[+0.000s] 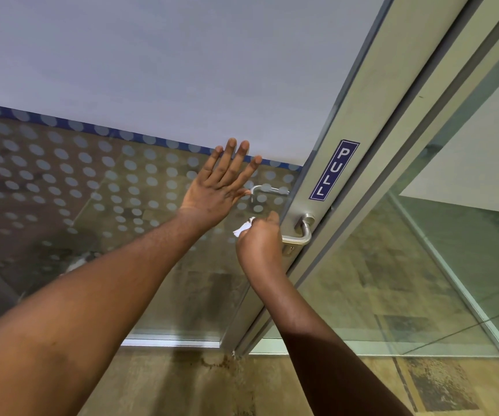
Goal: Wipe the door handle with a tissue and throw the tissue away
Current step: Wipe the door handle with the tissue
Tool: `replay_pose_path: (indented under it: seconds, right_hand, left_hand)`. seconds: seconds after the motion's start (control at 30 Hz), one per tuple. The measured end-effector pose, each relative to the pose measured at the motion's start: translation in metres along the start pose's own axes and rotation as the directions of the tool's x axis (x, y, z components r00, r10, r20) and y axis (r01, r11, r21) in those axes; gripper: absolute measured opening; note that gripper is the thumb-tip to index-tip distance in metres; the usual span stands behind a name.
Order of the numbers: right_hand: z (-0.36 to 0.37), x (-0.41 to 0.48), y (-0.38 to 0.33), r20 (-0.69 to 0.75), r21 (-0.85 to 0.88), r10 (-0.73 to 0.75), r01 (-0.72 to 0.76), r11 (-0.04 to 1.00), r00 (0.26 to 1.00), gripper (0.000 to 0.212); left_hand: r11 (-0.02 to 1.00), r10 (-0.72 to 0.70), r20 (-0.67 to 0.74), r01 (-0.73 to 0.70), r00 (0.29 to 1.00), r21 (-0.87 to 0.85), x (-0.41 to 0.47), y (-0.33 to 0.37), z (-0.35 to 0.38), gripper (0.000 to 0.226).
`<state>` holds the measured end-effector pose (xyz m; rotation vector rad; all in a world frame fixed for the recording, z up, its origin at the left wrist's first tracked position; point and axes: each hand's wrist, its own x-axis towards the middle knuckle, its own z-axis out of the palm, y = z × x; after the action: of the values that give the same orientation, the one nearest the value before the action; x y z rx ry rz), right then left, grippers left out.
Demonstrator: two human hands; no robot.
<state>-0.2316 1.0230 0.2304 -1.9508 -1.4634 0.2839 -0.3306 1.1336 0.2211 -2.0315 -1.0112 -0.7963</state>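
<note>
A silver lever door handle (303,231) juts from the metal frame of a glass door, below a blue PULL sticker (333,170). My right hand (258,243) is closed around the handle's grip end, with a white tissue (243,227) bunched in its fingers; only a corner of the tissue shows at the hand's left. My left hand (218,187) is spread flat with fingers apart against the dotted glass panel (92,181), left of the handle. A second handle (267,190) shows through the glass on the door's far side.
The door's metal stile (359,121) runs diagonally from upper right to the floor. To its right stands a fixed clear glass panel (407,265). A mottled tan floor (200,385) lies below, with some dirt at the door's foot.
</note>
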Motion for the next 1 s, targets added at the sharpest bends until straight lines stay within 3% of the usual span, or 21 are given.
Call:
replay_pose_path:
  seconds: [0.23,0.27,0.37,0.53,0.6,0.63,0.7,0.77,0.8,0.83,0.9,1.0]
  right_hand:
    - [0.011,0.008,-0.013,0.073,0.125,0.034,-0.043,0.991,0.997,0.009]
    - [0.01,0.01,-0.012,0.086,0.125,0.023,-0.034,0.992,0.996,0.004]
    - [0.006,0.011,-0.001,0.034,0.144,-0.131,0.125,0.982,0.991,0.022]
    - [-0.015,0.001,0.014,-0.009,0.327,-0.114,0.111,0.938,0.993,0.024]
    - [-0.022,-0.001,0.019,0.012,0.395,-0.053,0.043,0.918,0.999,0.024]
    - [-0.025,-0.003,0.02,0.033,0.454,-0.009,-0.007,0.891,0.999,0.024]
    - [-0.033,-0.008,0.021,0.114,0.641,0.086,-0.14,0.754,0.99,0.023]
    - [-0.041,-0.015,0.02,0.237,0.798,0.134,-0.271,0.538,0.962,0.023]
    - [-0.044,-0.019,0.019,0.304,0.835,0.132,-0.331,0.439,0.943,0.022]
    - [-0.047,-0.024,0.018,0.366,0.85,0.119,-0.384,0.361,0.923,0.021]
    - [-0.052,-0.031,0.016,0.466,0.842,0.083,-0.47,0.264,0.881,0.022]
    - [-0.056,-0.038,0.013,0.56,0.807,0.078,-0.564,0.174,0.825,0.02]
  left_hand:
    - [0.997,0.059,-0.027,-0.06,0.998,-0.04,-0.001,-0.004,-0.015,0.06]
    - [0.993,0.065,-0.026,-0.068,0.998,-0.092,0.0,-0.007,-0.019,0.065]
    - [0.952,0.053,-0.007,-0.053,0.999,-0.301,0.003,-0.013,-0.034,0.076]
    - [0.803,-0.114,0.087,0.144,0.99,-0.578,-0.007,-0.014,-0.052,0.044]
    - [0.661,-0.225,0.198,0.299,0.954,-0.688,-0.012,-0.011,-0.065,0.038]
    - [0.542,-0.292,0.312,0.425,0.904,-0.725,-0.017,-0.008,-0.072,0.035]
    - [0.172,-0.376,0.605,0.695,0.702,-0.698,-0.029,0.002,-0.086,0.028]
    - [-0.242,-0.279,0.832,0.803,0.48,-0.544,-0.046,0.016,-0.096,0.029]
    - [-0.391,-0.192,0.891,0.8,0.412,-0.454,-0.054,0.021,-0.099,0.03]
    - [-0.497,-0.115,0.917,0.778,0.381,-0.385,-0.059,0.025,-0.103,0.03]
    - [-0.639,-0.02,0.92,0.703,0.392,-0.313,-0.062,0.026,-0.111,0.026]
    - [-0.726,0.023,0.898,0.625,0.44,-0.287,-0.057,0.021,-0.123,0.021]
